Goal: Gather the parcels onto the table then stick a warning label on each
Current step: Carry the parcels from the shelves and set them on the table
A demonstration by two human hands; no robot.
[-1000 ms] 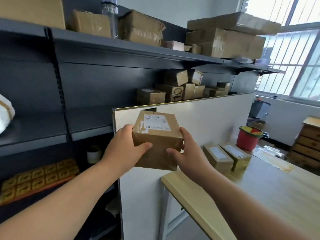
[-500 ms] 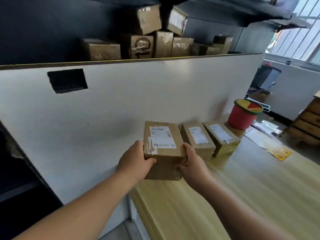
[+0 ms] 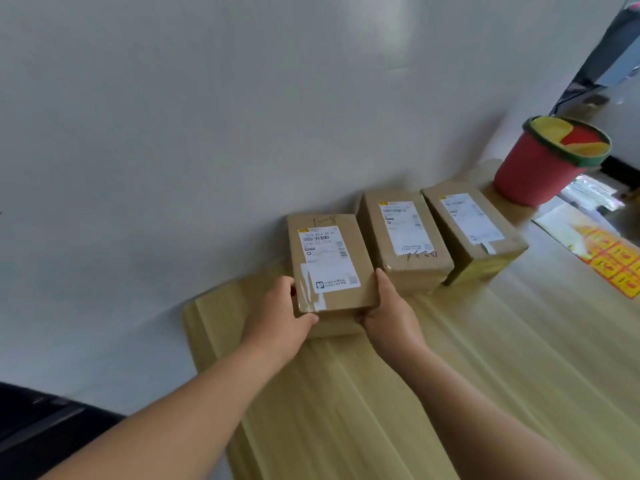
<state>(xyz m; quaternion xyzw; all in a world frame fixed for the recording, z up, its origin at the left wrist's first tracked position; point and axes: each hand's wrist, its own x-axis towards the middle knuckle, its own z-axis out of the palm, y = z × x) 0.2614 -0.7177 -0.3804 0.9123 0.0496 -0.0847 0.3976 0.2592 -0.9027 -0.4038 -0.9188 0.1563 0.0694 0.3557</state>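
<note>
A brown cardboard parcel [image 3: 329, 261] with a white shipping label sits at the back left of the wooden table [image 3: 433, 375], against the white partition. My left hand [image 3: 284, 313] grips its left near corner and my right hand [image 3: 391, 313] grips its right near corner. Two more parcels stand in a row to its right: a middle parcel [image 3: 405, 237] and a right parcel [image 3: 471, 230], each with a white label on top. A sheet of yellow and red warning labels [image 3: 616, 261] lies at the table's right edge.
A red bucket [image 3: 543, 161] with a green rim stands on the table behind the right parcel. The white partition [image 3: 207, 133] runs along the table's far side. Clear plastic bags [image 3: 585, 195] lie beyond the bucket.
Both hands carried the parcel from the shelf area down to the table and set it to the left of the two parcels. The view tilted down onto the table.
</note>
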